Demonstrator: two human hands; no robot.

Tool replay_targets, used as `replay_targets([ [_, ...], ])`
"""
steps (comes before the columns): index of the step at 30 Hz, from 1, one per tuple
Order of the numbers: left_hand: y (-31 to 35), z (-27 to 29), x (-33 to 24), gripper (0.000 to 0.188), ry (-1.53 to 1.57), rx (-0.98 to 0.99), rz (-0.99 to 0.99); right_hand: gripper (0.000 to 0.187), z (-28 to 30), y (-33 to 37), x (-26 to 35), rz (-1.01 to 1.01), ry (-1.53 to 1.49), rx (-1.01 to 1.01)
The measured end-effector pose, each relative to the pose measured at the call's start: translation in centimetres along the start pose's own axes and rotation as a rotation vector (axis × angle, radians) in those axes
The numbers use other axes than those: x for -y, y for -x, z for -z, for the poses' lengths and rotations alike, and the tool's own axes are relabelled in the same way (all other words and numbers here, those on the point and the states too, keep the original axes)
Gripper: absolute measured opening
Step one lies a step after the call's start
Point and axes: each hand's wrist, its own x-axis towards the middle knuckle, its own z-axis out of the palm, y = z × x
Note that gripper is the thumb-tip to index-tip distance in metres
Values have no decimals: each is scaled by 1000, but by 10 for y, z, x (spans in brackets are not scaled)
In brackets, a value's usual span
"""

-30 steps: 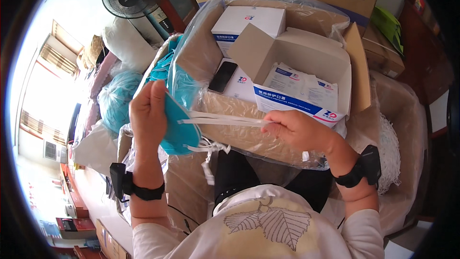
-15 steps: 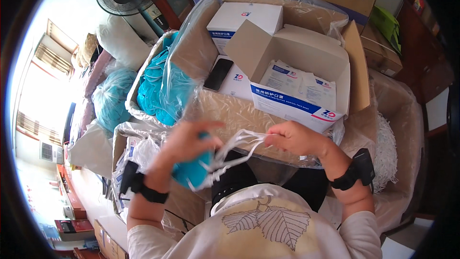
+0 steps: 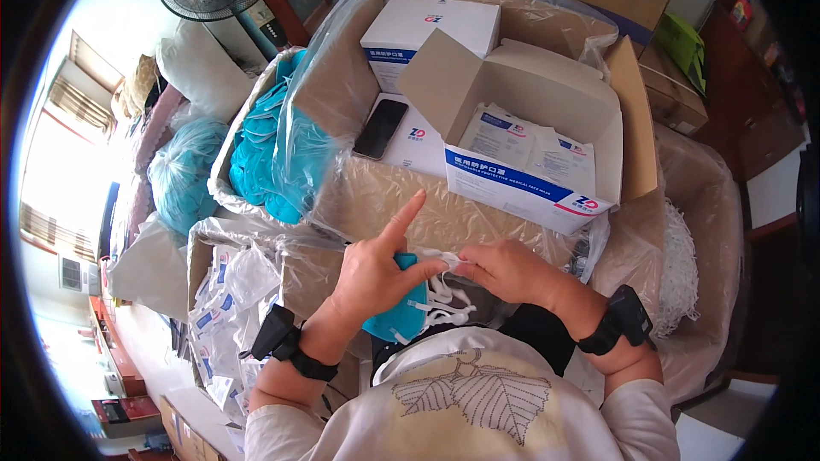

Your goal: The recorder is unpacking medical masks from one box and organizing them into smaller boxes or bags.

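Observation:
A teal face mask (image 3: 399, 318) hangs by my left hand (image 3: 371, 276), low in front of my body. That hand grips the mask between thumb and curled fingers, while its index finger points up and forward. White elastic straps (image 3: 448, 300) dangle in loops at the mask's right side. My right hand (image 3: 511, 271) is closed in a pinch on the bunched upper part of the straps, close to the left thumb tip. The curled left fingers are partly hidden behind the mask and palm.
Ahead stands an open white-and-blue carton (image 3: 530, 183) holding packaged masks (image 3: 500, 138). A phone (image 3: 381, 129) lies on another white box to its left. Teal masks (image 3: 258, 162) fill a lined container at left; small packets (image 3: 218, 316) lie below it. White straps (image 3: 680, 277) fill a bag at right.
My left hand has moved right with the mask, bringing its thumb up to the right hand. The stretched straps have slackened and gathered between both hands. The view has shifted slightly.

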Motion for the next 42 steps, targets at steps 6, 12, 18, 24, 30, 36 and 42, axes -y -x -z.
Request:
replay_targets([
  [6,-4,-23,13,47,-7,318,-200,25,3,-2,21,76,55,0],
  [12,5,-34,30,32,28,535,-405,26,1,16,20,21,-74,202],
  [18,21,-15,20,35,115,738,-654,30,18,54,34,-29,-243,543],
  [24,34,-10,22,27,132,665,-749,29,49,80,33,-65,-227,663],
  [30,20,41,66,38,494,72,55,20,80,106,-30,-501,-787,58],
  [36,-23,45,17,42,663,-113,-136,23,9,13,-61,-291,-1424,-120],
  [42,-47,42,-2,43,714,-245,-44,45,-61,-28,-29,-279,-1464,134],
])
